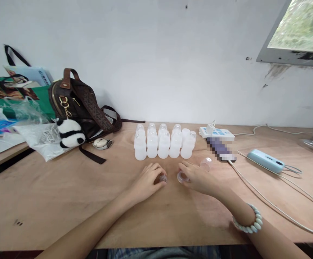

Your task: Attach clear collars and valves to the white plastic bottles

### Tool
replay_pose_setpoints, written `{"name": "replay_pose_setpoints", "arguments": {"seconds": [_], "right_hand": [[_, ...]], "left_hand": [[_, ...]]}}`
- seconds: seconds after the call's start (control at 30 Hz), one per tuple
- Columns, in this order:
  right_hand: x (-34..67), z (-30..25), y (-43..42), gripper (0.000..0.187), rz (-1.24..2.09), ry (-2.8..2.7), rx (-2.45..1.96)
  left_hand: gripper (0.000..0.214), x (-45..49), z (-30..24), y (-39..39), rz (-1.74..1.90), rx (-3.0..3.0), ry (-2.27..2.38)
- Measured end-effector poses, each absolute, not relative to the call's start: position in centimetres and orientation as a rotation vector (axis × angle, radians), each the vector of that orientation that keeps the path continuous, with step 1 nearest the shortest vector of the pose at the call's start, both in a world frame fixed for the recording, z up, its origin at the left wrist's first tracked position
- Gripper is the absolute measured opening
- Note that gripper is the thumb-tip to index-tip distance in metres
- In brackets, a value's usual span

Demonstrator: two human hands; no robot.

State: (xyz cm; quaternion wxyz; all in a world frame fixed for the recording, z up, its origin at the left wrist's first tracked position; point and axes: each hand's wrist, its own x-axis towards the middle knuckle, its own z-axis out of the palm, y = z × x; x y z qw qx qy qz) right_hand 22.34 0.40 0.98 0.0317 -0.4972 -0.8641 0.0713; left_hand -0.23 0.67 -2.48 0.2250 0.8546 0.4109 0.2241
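Observation:
My left hand (147, 178) rests on the wooden table (64, 201) with its fingers curled round a small clear nipple-like piece (163, 178). My right hand (198, 178) lies beside it, fingers pinched on a clear ring-shaped collar (180, 177). A clear cap (206, 164) lies on the table just behind the right hand. Behind both hands stand several white translucent baby bottles (164, 142) in rows, with clear domed caps.
A brown handbag (77, 99) with a panda charm (69, 133) sits at the back left, next to plastic bags (37, 133). A white power strip (217, 133), a light-blue device (265, 160) and white cables (275, 207) lie to the right.

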Motion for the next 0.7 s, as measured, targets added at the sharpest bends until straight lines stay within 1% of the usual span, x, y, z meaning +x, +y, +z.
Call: {"name": "replay_pose_setpoints", "arguments": {"seconds": [0.07, 0.1, 0.2, 0.27, 0.33, 0.4, 0.5, 0.53, 0.63, 0.7], "right_hand": [[21.9, 0.9, 0.6, 0.011, 0.213, -2.569, -1.399], [21.8, 0.8, 0.7, 0.012, 0.219, -2.481, -1.292], [21.4, 0.4, 0.8, 0.022, 0.301, -2.223, -0.933], [20.9, -0.2, 0.7, 0.024, 0.382, -2.226, -0.806], [20.3, -1.0, 0.8, 0.023, 0.436, -2.322, -0.778], [19.9, -1.8, 0.9, 0.024, 0.463, -2.403, -0.808], [19.8, -2.2, 1.2, 0.032, 0.482, -2.409, -0.851], [19.8, -2.2, 1.2, 0.032, 0.481, -2.391, -0.854], [19.8, -2.1, 1.2, 0.018, 0.442, -2.360, -0.847], [19.6, -2.2, 1.1, 0.008, 0.406, -2.375, -0.840]], "left_hand": [[0.016, -0.2, -2.7, 0.7, 0.650, 2.348, 1.151], [0.023, -0.1, -2.7, 0.7, 0.659, 2.334, 1.161], [0.053, -0.1, -2.6, 0.7, 0.656, 2.260, 1.181], [0.068, -0.1, -2.4, 0.7, 0.661, 2.217, 1.176], [0.078, -0.3, -2.4, 0.9, 0.679, 2.202, 1.182], [0.080, -0.4, -2.4, 1.0, 0.677, 2.205, 1.203], [0.072, -0.5, -2.4, 1.1, 0.646, 2.221, 1.202], [0.068, -0.5, -2.4, 1.1, 0.635, 2.225, 1.193], [0.057, -0.4, -2.1, 1.0, 0.608, 2.233, 1.183], [0.045, -0.3, -1.9, 1.0, 0.598, 2.234, 1.188]]}}
